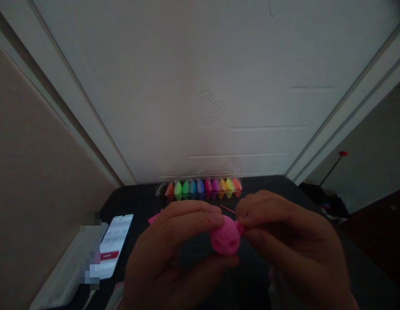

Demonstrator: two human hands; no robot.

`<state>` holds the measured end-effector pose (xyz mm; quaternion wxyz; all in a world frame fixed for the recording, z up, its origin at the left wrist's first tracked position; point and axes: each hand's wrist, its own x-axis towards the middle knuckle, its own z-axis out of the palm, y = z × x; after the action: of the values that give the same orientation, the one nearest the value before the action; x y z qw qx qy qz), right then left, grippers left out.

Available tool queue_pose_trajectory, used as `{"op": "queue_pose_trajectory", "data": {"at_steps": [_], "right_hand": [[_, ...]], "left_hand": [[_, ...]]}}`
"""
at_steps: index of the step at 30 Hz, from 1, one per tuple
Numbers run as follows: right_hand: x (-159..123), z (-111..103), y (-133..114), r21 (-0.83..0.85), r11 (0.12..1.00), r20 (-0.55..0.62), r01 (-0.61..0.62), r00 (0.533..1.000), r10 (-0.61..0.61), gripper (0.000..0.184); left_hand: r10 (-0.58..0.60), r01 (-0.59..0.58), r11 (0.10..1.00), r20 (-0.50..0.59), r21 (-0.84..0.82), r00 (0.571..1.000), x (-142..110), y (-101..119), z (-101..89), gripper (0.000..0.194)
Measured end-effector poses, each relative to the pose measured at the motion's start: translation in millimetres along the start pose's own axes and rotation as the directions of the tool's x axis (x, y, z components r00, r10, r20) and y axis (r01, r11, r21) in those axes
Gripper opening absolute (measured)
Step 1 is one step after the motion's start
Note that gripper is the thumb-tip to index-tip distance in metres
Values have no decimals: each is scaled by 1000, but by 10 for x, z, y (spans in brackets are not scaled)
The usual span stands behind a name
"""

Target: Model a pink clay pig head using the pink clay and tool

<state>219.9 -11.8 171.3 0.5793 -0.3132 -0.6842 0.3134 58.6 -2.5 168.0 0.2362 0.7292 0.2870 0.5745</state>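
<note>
A round pink clay ball (225, 236) with hollows and fine creases pressed into its front is held up over the dark table. My left hand (174, 254) grips it between the fingers on top and the thumb below. At the ball's right side, my right hand (284, 241) pinches a small pink clay piece (240, 227) between thumb and forefinger; the piece touches the ball. Behind my left hand a bit of pink material (154, 218) shows, mostly hidden. A thin reddish stick (227, 209) lies on the table behind the hands.
A clear-wrapped row of coloured clay packs (203, 189) lies at the table's back edge, against a white panel (209, 64) with heart patterns. On the left are a lit phone (116, 245) and a pale plastic case (66, 267). The dark tabletop (142, 202) extends around them.
</note>
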Motion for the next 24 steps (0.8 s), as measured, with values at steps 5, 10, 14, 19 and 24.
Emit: {"op": "queue_pose_trajectory", "data": {"at_steps": [5, 10, 14, 19, 24], "right_hand": [[9, -4, -4, -13, 1000, 15, -7, 1000, 7, 20], [1, -27, 8, 18, 1000, 14, -21, 1000, 21, 23], [3, -45, 10, -9, 1000, 25, -1, 1000, 2, 22], [23, -47, 1, -32, 999, 62, 12, 998, -10, 22], [35, -63, 9, -74, 997, 85, 32, 996, -25, 20]], "left_hand": [[-5, 5, 1000, 0, -6, 1000, 1, 3, -5, 34], [21, -21, 1000, 37, -16, 999, -1, -26, -32, 35], [22, -21, 1000, 40, -13, 999, 2, -31, -35, 36], [4, -4, 1000, 23, -19, 1000, 10, -15, -19, 34], [21, -21, 1000, 54, 5, 998, 18, -14, -29, 34]]}}
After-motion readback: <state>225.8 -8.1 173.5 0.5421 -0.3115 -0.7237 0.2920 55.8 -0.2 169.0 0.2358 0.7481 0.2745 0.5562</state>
